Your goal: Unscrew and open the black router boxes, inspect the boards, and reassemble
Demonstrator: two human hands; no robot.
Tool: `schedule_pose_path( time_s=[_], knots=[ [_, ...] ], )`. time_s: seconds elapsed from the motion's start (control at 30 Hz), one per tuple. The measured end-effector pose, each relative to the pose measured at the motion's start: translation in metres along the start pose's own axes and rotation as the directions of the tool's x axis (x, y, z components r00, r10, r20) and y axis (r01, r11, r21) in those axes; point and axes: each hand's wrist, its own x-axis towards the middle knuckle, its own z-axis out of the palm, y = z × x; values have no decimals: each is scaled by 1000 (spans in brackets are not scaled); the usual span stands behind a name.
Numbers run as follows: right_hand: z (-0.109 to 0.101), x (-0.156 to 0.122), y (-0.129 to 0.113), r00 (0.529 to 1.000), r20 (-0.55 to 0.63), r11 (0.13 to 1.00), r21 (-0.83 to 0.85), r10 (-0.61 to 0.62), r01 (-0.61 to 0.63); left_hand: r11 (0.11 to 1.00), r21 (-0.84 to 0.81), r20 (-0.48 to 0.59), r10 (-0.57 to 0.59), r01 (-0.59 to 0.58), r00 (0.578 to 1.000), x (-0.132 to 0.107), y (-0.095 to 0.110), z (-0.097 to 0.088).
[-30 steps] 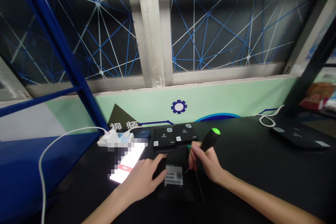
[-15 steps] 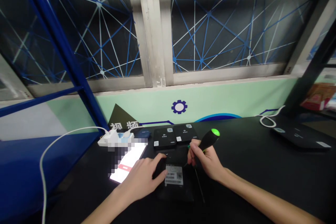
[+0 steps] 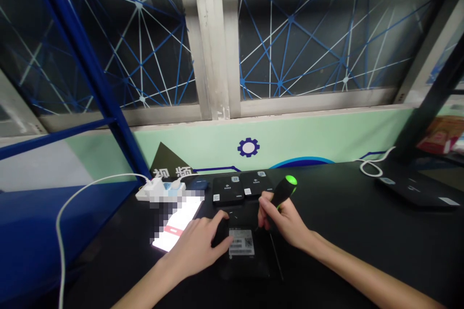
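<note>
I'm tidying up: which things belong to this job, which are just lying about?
Likely in use:
flat black rectangular device with pale label
black screwdriver with green cap

Likely idle:
two flat black boxes
glowing rectangular screen
white oblong power strip
angular black device, right

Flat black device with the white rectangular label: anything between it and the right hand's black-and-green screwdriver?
Nothing visible. The right hand holds the screwdriver at the right edge of the black device; whether the tip touches is unclear. A thin metal rod lies alongside that edge; the left hand is at the opposite side.
</note>
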Motion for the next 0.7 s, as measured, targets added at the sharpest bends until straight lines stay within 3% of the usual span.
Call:
schedule_pose_path(
  time_s=[0.3, 0.7],
  knots=[
    [5, 5, 0, 991, 125, 998, 47, 36, -42, 1000, 16, -1, -17, 17, 1000, 1, -3, 3],
    [-6, 9, 6, 990, 120, 996, 28, 79, -83, 1000, 3, 0, -6, 6, 1000, 0, -4, 1]
  ],
)
